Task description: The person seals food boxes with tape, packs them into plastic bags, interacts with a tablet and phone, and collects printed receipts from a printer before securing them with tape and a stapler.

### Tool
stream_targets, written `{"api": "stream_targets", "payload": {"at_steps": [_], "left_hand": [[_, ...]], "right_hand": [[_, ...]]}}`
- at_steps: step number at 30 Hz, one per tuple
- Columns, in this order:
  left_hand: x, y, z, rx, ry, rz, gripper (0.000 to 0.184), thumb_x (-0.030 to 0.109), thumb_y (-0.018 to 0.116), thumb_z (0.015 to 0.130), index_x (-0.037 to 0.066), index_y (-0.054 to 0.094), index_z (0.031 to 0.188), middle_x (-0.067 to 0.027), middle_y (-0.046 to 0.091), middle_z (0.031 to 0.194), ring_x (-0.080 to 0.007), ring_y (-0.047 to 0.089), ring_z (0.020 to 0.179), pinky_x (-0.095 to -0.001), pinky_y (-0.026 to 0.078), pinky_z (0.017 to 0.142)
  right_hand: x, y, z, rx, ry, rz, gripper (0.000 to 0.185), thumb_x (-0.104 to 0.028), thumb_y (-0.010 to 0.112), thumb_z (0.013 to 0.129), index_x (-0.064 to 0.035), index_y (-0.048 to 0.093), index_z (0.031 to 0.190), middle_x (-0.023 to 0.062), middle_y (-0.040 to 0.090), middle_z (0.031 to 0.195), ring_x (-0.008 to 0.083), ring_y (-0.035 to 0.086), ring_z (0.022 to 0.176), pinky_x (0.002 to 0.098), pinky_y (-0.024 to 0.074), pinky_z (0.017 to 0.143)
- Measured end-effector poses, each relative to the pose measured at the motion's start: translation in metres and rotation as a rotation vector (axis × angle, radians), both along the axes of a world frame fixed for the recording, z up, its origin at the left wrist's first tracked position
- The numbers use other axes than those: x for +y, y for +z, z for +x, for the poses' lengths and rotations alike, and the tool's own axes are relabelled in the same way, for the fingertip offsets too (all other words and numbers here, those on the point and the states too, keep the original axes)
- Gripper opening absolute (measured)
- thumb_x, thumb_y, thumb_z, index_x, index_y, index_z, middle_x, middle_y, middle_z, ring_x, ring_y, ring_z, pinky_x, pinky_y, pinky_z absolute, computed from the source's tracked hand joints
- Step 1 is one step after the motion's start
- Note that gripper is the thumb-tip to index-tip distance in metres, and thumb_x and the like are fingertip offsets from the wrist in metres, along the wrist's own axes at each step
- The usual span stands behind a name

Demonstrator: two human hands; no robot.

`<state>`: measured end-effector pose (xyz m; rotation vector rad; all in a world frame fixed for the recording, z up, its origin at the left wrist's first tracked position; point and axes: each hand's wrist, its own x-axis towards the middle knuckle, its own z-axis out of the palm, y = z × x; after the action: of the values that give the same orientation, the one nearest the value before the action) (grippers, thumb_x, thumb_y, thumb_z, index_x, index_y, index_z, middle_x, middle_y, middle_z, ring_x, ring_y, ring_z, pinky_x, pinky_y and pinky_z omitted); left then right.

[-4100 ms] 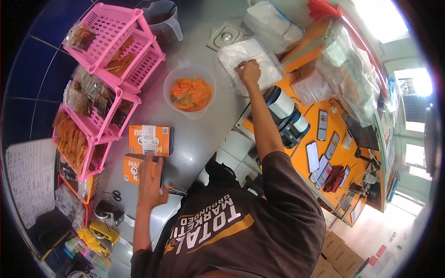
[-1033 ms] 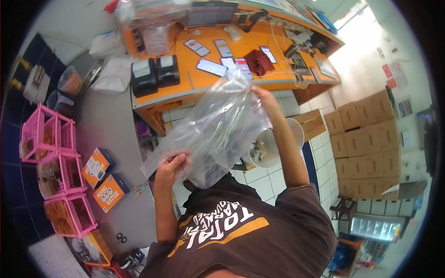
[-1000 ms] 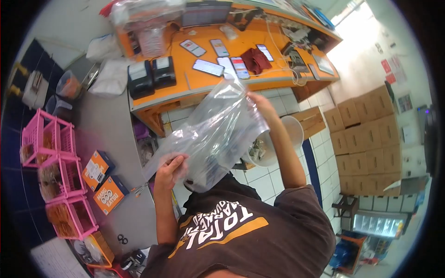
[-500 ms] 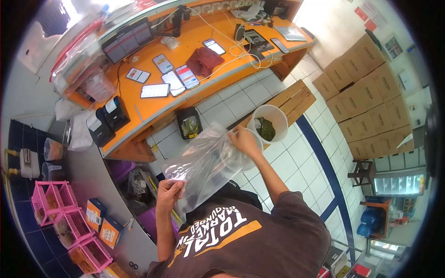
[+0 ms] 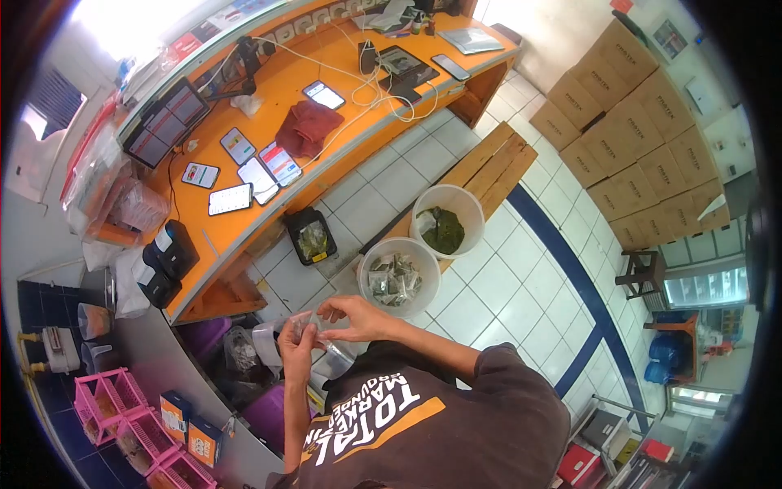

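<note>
Clear plastic bag [image 5: 336,355] at both hands: left hand [image 5: 296,342] pinches it, right hand [image 5: 355,319] half-curled against it, grip unclear.

Both arms are bent in front of the torso, bringing the hands close together, low and left of the body's midline. The left forearm [image 5: 295,407] rises almost straight alongside the edge of the gray tabletop [image 5: 155,350], its wrist nearly straight. The left hand [image 5: 298,341] is closed, fingers curled, with its thumb pressed over them. The right forearm [image 5: 436,349] slants across from the dark sleeve [image 5: 521,379], its elbow out to the side. The right hand [image 5: 357,319] turns its back upward, fingers bent toward the left hand; whether the fingertips touch is too small to tell.
</note>
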<state>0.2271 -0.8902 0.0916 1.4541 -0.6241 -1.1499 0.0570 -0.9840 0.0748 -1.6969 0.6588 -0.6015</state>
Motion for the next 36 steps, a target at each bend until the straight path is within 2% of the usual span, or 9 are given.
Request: {"api": "stream_targets", "payload": {"at_steps": [5, 9, 11, 18, 20, 28, 30, 32, 36], "left_hand": [[-0.003, 0.014, 0.005, -0.169, -0.058, 0.163, 0.009, 0.009, 0.066, 0.099, 0.005, 0.069, 0.091, 0.0026, 0.062, 0.076, -0.0047, 0.054, 0.064, -0.0222, 0.043, 0.056], [0.007, -0.050, 0.017, -0.215, 0.074, 0.094, 0.018, 0.014, 0.067, 0.100, 0.011, 0.066, 0.083, 0.0044, 0.061, 0.076, -0.0034, 0.052, 0.065, -0.0206, 0.040, 0.056], [0.008, -0.057, 0.016, 0.189, 0.102, -0.089, 0.023, 0.019, 0.067, 0.102, 0.014, 0.063, 0.080, 0.0056, 0.060, 0.074, -0.0036, 0.051, 0.064, -0.0208, 0.039, 0.057], [0.027, -0.043, 0.028, 0.581, 0.154, -0.102, 0.017, 0.025, 0.058, 0.107, 0.010, 0.063, 0.099, 0.0026, 0.063, 0.085, -0.0067, 0.057, 0.072, -0.0234, 0.046, 0.065], [0.025, -0.038, 0.027, 0.421, 0.121, 0.071, 0.018, 0.024, 0.056, 0.108, 0.009, 0.062, 0.100, 0.0043, 0.057, 0.082, -0.0032, 0.052, 0.073, -0.0205, 0.042, 0.067], [0.030, -0.063, 0.054, 0.003, -0.176, -0.018, 0.014, 0.019, 0.057, 0.106, 0.008, 0.061, 0.099, 0.0045, 0.059, 0.082, -0.0026, 0.051, 0.068, -0.0230, 0.042, 0.059], [0.030, -0.067, 0.058, -0.058, -0.114, 0.016, 0.013, 0.018, 0.058, 0.105, 0.007, 0.061, 0.098, 0.0039, 0.060, 0.082, -0.0025, 0.051, 0.066, -0.0238, 0.041, 0.055], [0.030, -0.074, 0.076, -0.889, -0.007, 0.021, 0.014, 0.019, 0.059, 0.105, 0.006, 0.060, 0.098, 0.0007, 0.062, 0.082, -0.0045, 0.055, 0.064, -0.0249, 0.043, 0.052], [0.034, -0.051, 0.096, -0.475, 0.027, 0.149, 0.014, 0.019, 0.060, 0.104, 0.005, 0.060, 0.101, -0.0014, 0.063, 0.080, -0.0086, 0.062, 0.069, -0.0258, 0.047, 0.055]], "right_hand": [[-0.002, -0.002, 0.007, -0.049, 0.061, 0.112, 0.053, -0.032, 0.089, 0.079, -0.0013, 0.066, 0.115, 0.0102, 0.071, 0.102, 0.0195, 0.070, 0.090, 0.0328, 0.0567, 0.081], [-0.006, -0.004, 0.022, -0.096, 0.140, 0.292, 0.037, -0.023, 0.088, 0.083, -0.0027, 0.068, 0.108, 0.0034, 0.072, 0.097, 0.0112, 0.068, 0.086, 0.0281, 0.0550, 0.076], [-0.001, -0.034, 0.033, -0.176, 0.146, 0.486, 0.019, -0.017, 0.081, 0.090, -0.0033, 0.071, 0.099, -0.0013, 0.072, 0.086, 0.0071, 0.064, 0.079, 0.0255, 0.0521, 0.070], [-0.001, -0.031, 0.047, -0.141, 0.053, 0.766, 0.017, -0.020, 0.074, 0.095, -0.0043, 0.068, 0.097, -0.0011, 0.068, 0.084, 0.0067, 0.061, 0.071, 0.0250, 0.0531, 0.066], [0.000, -0.027, 0.049, -0.121, 0.099, 0.741, 0.016, -0.020, 0.073, 0.096, -0.0052, 0.068, 0.099, -0.0013, 0.069, 0.088, 0.0065, 0.062, 0.074, 0.0251, 0.0537, 0.069], [-0.005, -0.032, 0.055, -0.028, 0.167, 0.676, 0.012, -0.015, 0.071, 0.094, -0.0037, 0.066, 0.096, 0.0007, 0.069, 0.085, 0.0084, 0.064, 0.077, 0.0265, 0.0547, 0.071], [-0.008, -0.034, 0.057, 0.082, -0.052, 0.075, 0.013, -0.013, 0.070, 0.091, 0.0001, 0.066, 0.092, 0.0074, 0.069, 0.077, 0.0154, 0.066, 0.071, 0.0318, 0.0545, 0.067], [-0.017, -0.028, 0.052, 0.214, -0.361, -0.107, 0.013, -0.009, 0.069, 0.087, 0.0024, 0.065, 0.088, 0.0127, 0.069, 0.075, 0.0197, 0.067, 0.071, 0.0348, 0.0539, 0.068], [-0.053, -0.054, 0.021, 0.093, -0.284, 0.151, 0.013, -0.013, 0.069, 0.093, -0.0002, 0.064, 0.093, 0.0060, 0.069, 0.080, 0.0150, 0.066, 0.076, 0.0322, 0.0543, 0.072]]}}
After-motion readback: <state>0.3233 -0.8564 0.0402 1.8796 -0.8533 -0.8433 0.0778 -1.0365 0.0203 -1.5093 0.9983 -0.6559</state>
